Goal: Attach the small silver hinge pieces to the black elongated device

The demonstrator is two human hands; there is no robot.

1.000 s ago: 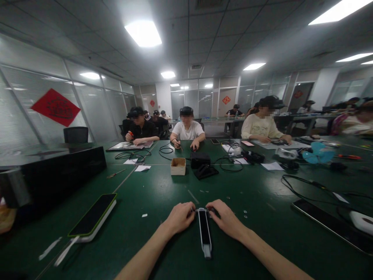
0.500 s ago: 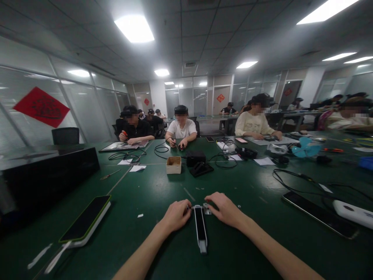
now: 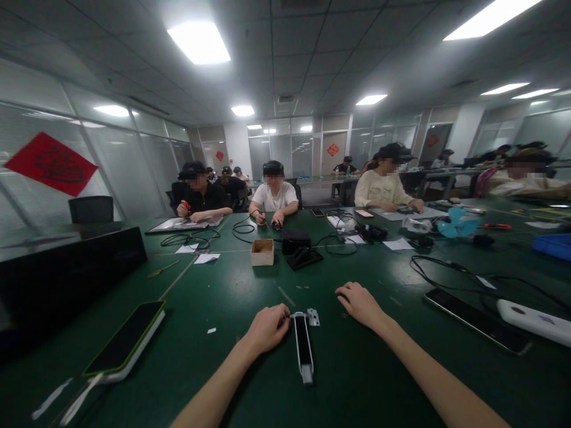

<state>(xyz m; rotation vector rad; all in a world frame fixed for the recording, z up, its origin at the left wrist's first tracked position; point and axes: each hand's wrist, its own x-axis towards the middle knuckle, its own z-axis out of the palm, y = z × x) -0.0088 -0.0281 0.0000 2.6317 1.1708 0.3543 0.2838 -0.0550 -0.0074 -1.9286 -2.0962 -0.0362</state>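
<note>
A slim silver-framed bar [image 3: 304, 342] with a black face lies lengthwise on the green table in front of me. From the right of its far end sticks out a small metal plate with holes [image 3: 313, 317]. My left hand [image 3: 269, 328] is at the left of that far end, fingers curled closed against it; the fingertips are partly hidden. My right hand [image 3: 362, 304] rests low over the table to the right, apart from the bar. Its fingers are loosely bent and spread, and nothing shows in them, though the space under the palm is hidden.
A phone on a white block [image 3: 127, 339] lies left, a dark phone [image 3: 477, 321] and a white device [image 3: 535, 321] right. Ahead stand a small open box [image 3: 262, 252] and a black box [image 3: 295, 240]. Black cables [image 3: 439, 270] lie at right. Several people sit across the table.
My right hand has left the metal plate and moved right across the table, exposing the plate. My left hand stays at the bar's far end. The view has turned slightly right.
</note>
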